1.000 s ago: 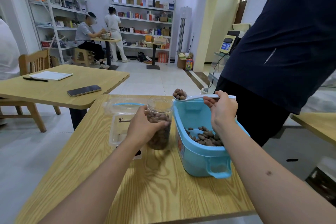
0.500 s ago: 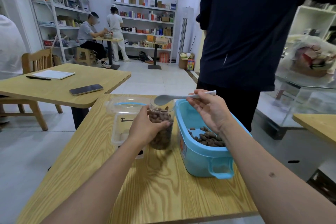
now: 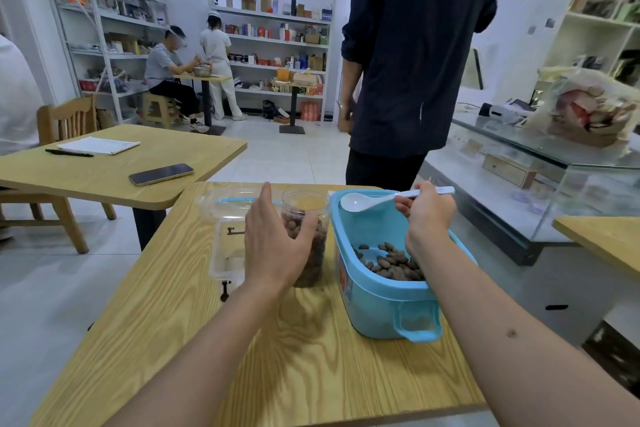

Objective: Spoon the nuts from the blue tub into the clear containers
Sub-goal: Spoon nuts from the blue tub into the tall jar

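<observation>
A clear round jar (image 3: 309, 204), partly filled with brown nuts, stands on the wooden table (image 3: 311, 357). My left hand (image 3: 273, 246) curls around its near side and holds it. To the jar's right is the blue tub (image 3: 384, 302) with brown nuts (image 3: 388, 262) on its bottom. My right hand (image 3: 427, 210) pinches the handle of a white spoon (image 3: 360, 202). The spoon's bowl is empty and hovers over the tub's far left corner.
A clear lidded box (image 3: 225, 239) lies left of the jar. A person in dark clothes (image 3: 412, 55) stands just beyond the table. A second table (image 3: 104, 173) with a phone (image 3: 161, 174), notebook and pen is at left; a glass counter (image 3: 540, 163) at right.
The loaded spoon moved left over the jar and emptied its nuts there. It has come back right, empty, over the tub. The standing person has shifted left.
</observation>
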